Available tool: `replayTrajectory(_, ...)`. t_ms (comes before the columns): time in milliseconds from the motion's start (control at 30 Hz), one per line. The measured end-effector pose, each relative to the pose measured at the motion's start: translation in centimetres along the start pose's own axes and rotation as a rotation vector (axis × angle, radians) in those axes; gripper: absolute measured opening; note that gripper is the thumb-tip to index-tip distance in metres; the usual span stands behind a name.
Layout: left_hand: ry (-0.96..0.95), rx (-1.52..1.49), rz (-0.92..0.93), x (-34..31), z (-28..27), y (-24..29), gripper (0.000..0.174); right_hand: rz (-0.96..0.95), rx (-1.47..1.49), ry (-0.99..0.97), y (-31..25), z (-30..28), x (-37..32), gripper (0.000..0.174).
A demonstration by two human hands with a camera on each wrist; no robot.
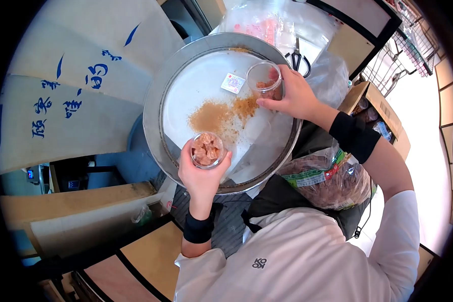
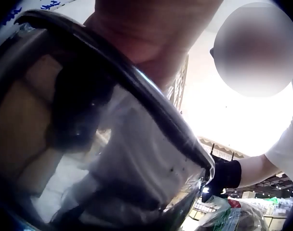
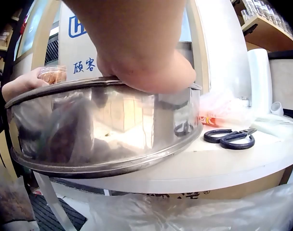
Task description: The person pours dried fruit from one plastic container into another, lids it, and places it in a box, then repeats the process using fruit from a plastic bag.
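A wide round metal pan (image 1: 153, 108) holds a pile of tan powder (image 1: 210, 117) and a small printed packet (image 1: 233, 83). Over its near rim the left hand (image 1: 202, 173) grips a clear round jar (image 1: 206, 149) filled with pinkish-brown chunks; the right wrist view shows this jar (image 3: 53, 75) too. At the pan's far right side, the right hand (image 1: 299, 95) holds a second clear jar (image 1: 264, 80), tilted, with reddish-brown pieces low inside. In the left wrist view, the pan's shiny wall (image 2: 132, 149) hides the left fingers.
Black-handled scissors (image 1: 298, 58) and clear plastic bags (image 1: 267, 22) lie behind the pan on the white table (image 3: 223, 166). A large bag of brown pieces (image 1: 327, 178) is near the body. An open carton (image 1: 382, 108) with packaged goods stands at the right.
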State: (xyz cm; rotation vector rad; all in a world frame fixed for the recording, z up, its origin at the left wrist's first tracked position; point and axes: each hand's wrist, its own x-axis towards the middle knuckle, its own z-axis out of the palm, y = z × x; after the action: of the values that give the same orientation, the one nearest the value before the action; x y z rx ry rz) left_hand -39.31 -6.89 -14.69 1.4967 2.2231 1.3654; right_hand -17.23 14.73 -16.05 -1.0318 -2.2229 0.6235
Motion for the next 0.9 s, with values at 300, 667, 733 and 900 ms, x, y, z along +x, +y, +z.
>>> replayTrajectory(300,0.04,-0.084,0.01,-0.4,-0.2,-0.4,0.08,0.006,0.05,-0.009,0.0,0.2,-0.2,0.081)
replayTrajectory(667,-0.021,0.021,-0.025,0.0,0.3,-0.4,0.083,-0.013,0.023,0.024,-0.1,0.1,-0.4,0.075)
replayTrajectory(733,-0.011,-0.01,-0.039,-0.1,0.2,-0.1,0.083,-0.02,0.021,0.018,-0.4,0.0,-0.3,0.074)
replayTrajectory(900,0.026,-0.094,-0.019,-0.2,0.5,-0.5,0.082,0.054,0.114,-0.039,-0.8,-0.8,-0.2,0.079)
